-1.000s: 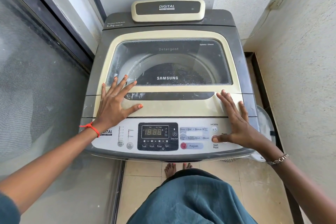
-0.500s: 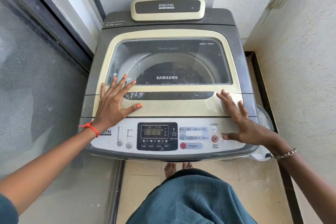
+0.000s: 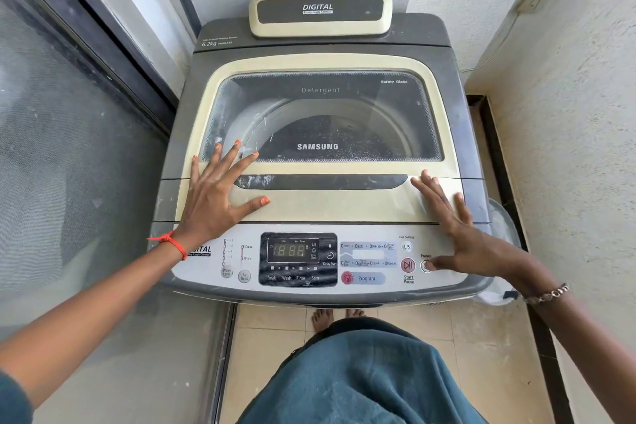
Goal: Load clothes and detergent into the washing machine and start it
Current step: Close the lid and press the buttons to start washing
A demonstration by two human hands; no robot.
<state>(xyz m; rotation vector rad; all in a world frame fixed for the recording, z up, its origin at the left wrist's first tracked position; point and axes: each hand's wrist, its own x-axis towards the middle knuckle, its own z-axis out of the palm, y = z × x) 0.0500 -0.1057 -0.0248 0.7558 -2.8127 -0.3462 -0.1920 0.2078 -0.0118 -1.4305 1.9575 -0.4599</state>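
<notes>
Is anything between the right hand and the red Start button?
Nothing visible. The right hand has its thumb at the Power button, just beside the uncovered Start/Pause button, with only bare panel between them.

Washing machine (image 3: 330,208) on tiled floor (image 3: 266,329)

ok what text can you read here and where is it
"DIGITAL": cream back panel
"6.2kg": rear deck
"Detergent": lid glass
"Safety Glass": lid glass
"SAMSUNG": lid glass
"18:88": display
"Soak Wash Rinse Spin": control panel
"Program": control panel
"Start Pause": control panel
"L/S": button
Programme names: too blurred
</notes>
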